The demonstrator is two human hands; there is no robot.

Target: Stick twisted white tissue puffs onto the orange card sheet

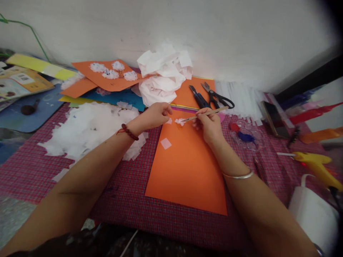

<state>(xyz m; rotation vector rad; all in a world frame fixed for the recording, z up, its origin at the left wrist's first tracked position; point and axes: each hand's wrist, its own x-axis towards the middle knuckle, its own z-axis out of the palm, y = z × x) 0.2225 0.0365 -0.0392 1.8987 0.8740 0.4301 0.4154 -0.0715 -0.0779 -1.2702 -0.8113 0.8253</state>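
Right hand (210,125) pinches the stick (215,111), seemingly light, stiff, best held mid-length; left hand (158,113) curls narrow, its hold unclear.

Red checked cloth (128,196) lay spread. On it: orange sheet (187,171) at middle, white paper heap (91,128) left, white strips (241,100) back right. Clear dish (257,135) sat near phone (275,120), right.

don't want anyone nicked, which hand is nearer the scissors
Right. The right hand is just on their near side; the left hand is farther from the scissors, to their left.
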